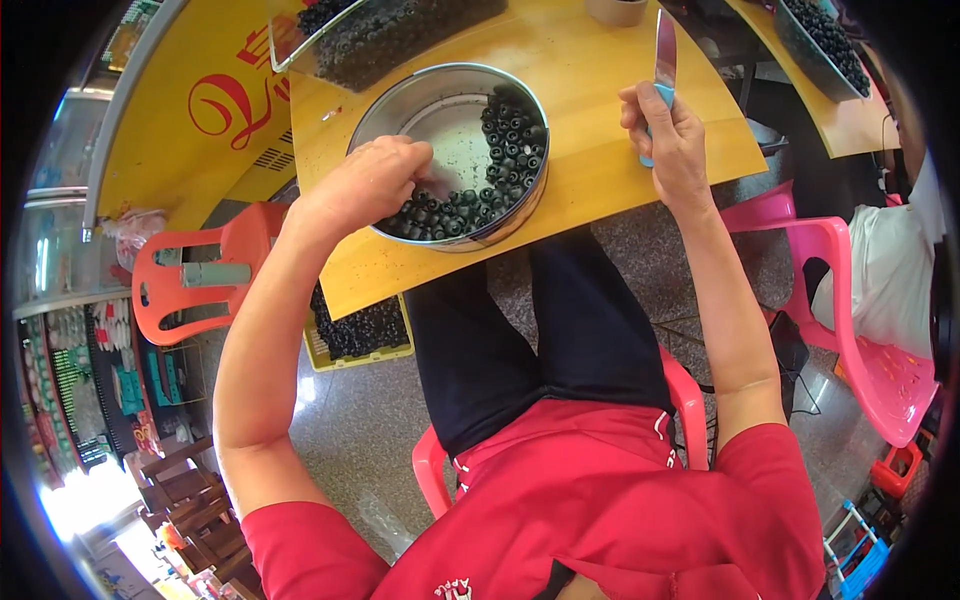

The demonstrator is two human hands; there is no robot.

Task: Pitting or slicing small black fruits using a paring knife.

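Note:
A round metal pan (446, 72) stands on the wooden table. Small dark, round pieces (508, 150), perhaps fruits or nuts, lie along its right and front sides. My left hand (375, 180) reaches over the pan's left rim. Its fingers are curled and close together, down near the pieces at the front; whatever they hold is hidden. To the right of the pan, my right hand (670, 140) grips the blue handle of a knife (666, 55) above the table. The blade points up and away from me, apart from the pan.
Behind the pan, a clear tub (390, 45) holds more dark pieces, beside a small brown bowl (616, 10). Under the table sits a yellow crate (400, 350) of dark pieces. An orange chair (200, 275) stands left; a person (880, 265) sits on a pink chair at right.

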